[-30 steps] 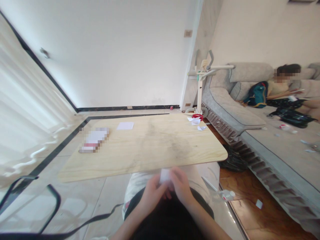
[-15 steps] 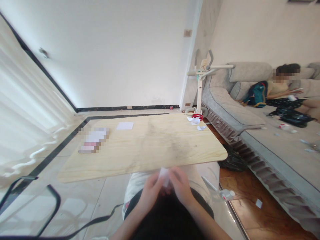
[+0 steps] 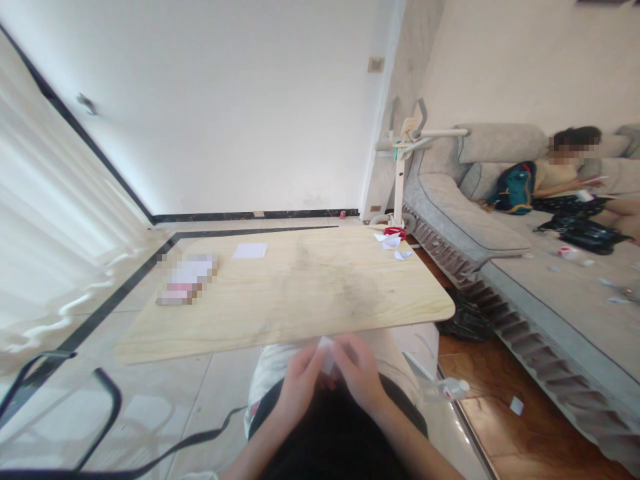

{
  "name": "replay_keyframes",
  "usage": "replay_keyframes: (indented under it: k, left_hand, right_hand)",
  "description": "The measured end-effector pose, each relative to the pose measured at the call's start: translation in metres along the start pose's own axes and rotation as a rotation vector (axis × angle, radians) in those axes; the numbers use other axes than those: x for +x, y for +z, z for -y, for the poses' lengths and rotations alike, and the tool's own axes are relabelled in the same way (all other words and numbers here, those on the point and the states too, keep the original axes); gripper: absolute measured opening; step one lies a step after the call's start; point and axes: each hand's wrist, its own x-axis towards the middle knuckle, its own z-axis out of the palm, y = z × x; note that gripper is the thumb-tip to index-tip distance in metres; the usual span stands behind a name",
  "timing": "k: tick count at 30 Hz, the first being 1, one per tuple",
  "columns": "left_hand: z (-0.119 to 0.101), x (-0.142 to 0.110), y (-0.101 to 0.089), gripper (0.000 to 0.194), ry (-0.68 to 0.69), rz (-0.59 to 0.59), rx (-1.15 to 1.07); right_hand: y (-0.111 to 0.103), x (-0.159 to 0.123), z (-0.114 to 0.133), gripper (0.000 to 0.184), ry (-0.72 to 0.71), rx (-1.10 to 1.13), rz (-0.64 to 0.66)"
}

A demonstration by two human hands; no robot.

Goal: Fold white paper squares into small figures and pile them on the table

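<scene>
A small folded piece of white paper is held between my two hands, above my lap and just off the table's near edge. My left hand grips its left side, the thumb lying along it. On the other side my right hand closes on the paper, its fingers slightly blurred. The paper's lower part is partly covered by the fingers. On the wooden table, folded white paper boats sit at the far right corner. A flat stack of white paper lies at the far left.
A pixelated object lies on the table's left side. To the right, a person sits on a grey sofa. A plastic bottle and a paper scrap are on the floor. A black metal frame stands at lower left.
The paper has turned slightly in my hands, and its top now looks more pointed. My right fingers have shifted a little toward it. The table things have stayed put.
</scene>
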Motion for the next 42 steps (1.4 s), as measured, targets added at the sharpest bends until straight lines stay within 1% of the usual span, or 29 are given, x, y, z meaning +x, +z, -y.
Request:
replay_keyframes:
  k: [4,8,11,16,19,24,29,32,38,42]
  left_hand:
    - [-0.0007,0.0005,-0.0015,0.036,0.007,-0.021,0.038]
    - [-0.001,0.0003,-0.0019,0.037,0.0,-0.015,0.076]
    - [-0.0007,0.0001,-0.0014,0.04,-0.005,0.003,0.084]
    - [-0.0037,-0.0013,-0.0003,0.042,-0.028,-0.005,0.076]
    - [-0.0062,-0.0021,-0.0004,0.044,-0.025,-0.01,0.076]
    - [-0.0053,-0.0017,-0.0019,0.043,-0.025,0.006,0.088]
    - [-0.0035,-0.001,-0.0017,0.041,-0.02,-0.001,0.09]
    - [-0.0032,-0.0001,-0.0011,0.041,-0.011,-0.014,0.1]
    - [0.0012,0.0019,-0.0015,0.038,0.008,-0.005,0.104]
    - [0.0014,0.0022,-0.0019,0.034,-0.014,-0.003,0.061]
  right_hand:
    - [0.0009,0.0008,-0.0011,0.03,0.027,0.063,0.036]
    - [0.0017,0.002,-0.0014,0.032,0.034,0.06,0.043]
    - [0.0003,0.0033,-0.0014,0.034,0.024,0.008,0.019]
    - [-0.0029,0.0047,-0.0023,0.036,-0.046,-0.149,-0.05]
    - [-0.0032,0.005,-0.0024,0.038,-0.049,-0.153,-0.059]
    - [-0.0031,0.0058,-0.0013,0.04,-0.061,-0.149,-0.039]
    - [-0.0045,0.0066,-0.0033,0.037,-0.05,-0.15,-0.019]
    - [-0.0053,0.0064,-0.0045,0.035,-0.068,-0.172,-0.004]
    - [-0.0048,0.0052,-0.0047,0.032,-0.121,-0.265,-0.026]
    - [-0.0042,0.0047,-0.0048,0.031,-0.119,-0.239,-0.04]
